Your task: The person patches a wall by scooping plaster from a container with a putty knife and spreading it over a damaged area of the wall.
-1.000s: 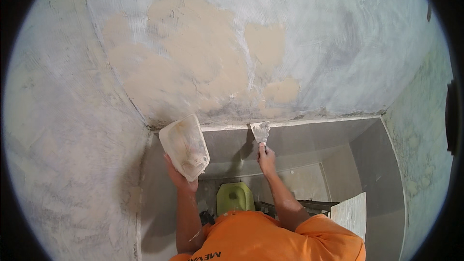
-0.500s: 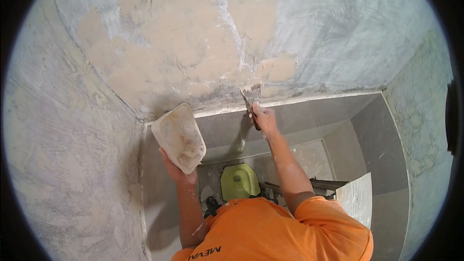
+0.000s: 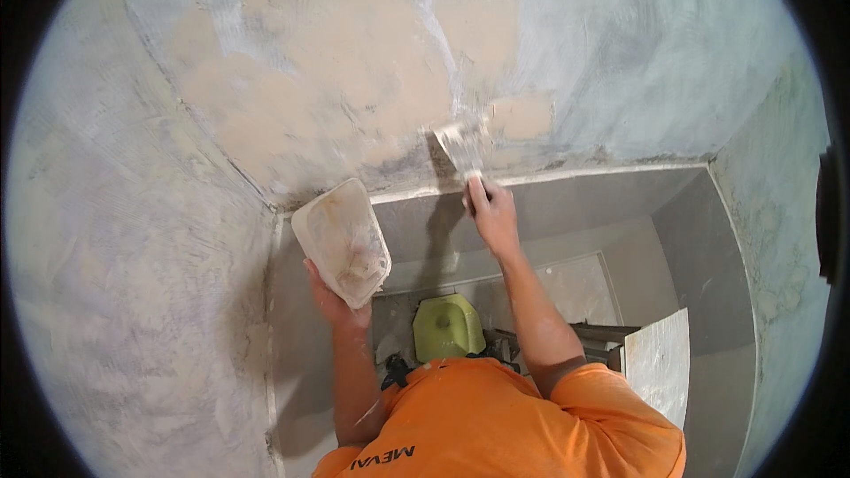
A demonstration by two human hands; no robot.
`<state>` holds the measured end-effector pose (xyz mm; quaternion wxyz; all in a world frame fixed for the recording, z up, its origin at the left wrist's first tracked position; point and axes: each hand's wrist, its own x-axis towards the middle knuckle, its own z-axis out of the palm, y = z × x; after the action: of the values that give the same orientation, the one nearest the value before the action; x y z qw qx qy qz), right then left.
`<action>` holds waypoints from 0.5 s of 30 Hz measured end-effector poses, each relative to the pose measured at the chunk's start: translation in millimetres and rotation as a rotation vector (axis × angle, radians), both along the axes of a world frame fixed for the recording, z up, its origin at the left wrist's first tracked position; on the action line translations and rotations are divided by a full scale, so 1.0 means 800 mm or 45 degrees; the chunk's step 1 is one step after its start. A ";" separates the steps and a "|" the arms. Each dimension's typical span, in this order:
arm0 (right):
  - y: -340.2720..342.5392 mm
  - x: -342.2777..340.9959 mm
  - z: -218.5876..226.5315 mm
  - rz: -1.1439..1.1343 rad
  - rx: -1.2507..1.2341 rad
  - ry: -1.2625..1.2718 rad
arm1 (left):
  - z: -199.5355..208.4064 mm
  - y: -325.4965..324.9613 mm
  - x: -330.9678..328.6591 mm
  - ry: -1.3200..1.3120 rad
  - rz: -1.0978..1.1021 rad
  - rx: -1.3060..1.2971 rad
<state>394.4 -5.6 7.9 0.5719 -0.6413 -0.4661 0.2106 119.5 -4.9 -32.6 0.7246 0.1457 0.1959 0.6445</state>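
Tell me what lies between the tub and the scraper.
In the head view, between tub and scraper, no loose object: just stained wall, a pale strip and partly shadowed grey tiles.

Watching over the feed from a distance, I make out one piece of lettering: a short row of bold, dark capitals on the front of the orange shirt the person wears. With the green fixture as my landmark, I find the row below it and a little to its left, slanting slightly upward to the right.
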 end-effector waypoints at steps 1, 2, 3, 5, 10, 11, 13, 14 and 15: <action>0.016 -0.005 0.011 0.036 0.035 0.157 | -0.002 -0.001 0.000 0.005 -0.027 0.004; 0.029 -0.010 0.015 0.072 0.073 0.312 | -0.003 -0.002 0.001 0.018 -0.040 -0.013; 0.042 -0.016 0.011 0.062 0.059 0.323 | -0.005 -0.001 0.001 0.046 -0.027 -0.016; 0.059 -0.018 -0.005 0.030 -0.052 0.476 | -0.008 -0.001 0.004 0.068 -0.024 -0.024; 0.050 -0.008 -0.125 -0.038 -0.204 0.418 | -0.013 0.005 0.006 0.046 -0.005 0.001; 0.039 -0.005 -0.143 -0.060 -0.226 0.404 | -0.011 0.008 0.006 0.031 0.008 0.010; 0.010 0.005 -0.164 -0.168 -0.370 0.075 | -0.010 0.008 0.001 0.032 0.047 -0.031; -0.005 0.009 -0.168 -0.158 -0.365 0.065 | -0.008 0.006 -0.002 0.023 0.057 -0.027; -0.018 0.014 -0.166 -0.234 -0.415 0.039 | -0.005 0.004 -0.002 0.020 0.059 0.032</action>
<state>405.5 -19.8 -124.6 0.4843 -0.7621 -0.3565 0.2399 117.6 -1.9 -36.8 0.7060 0.1553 0.1969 0.6623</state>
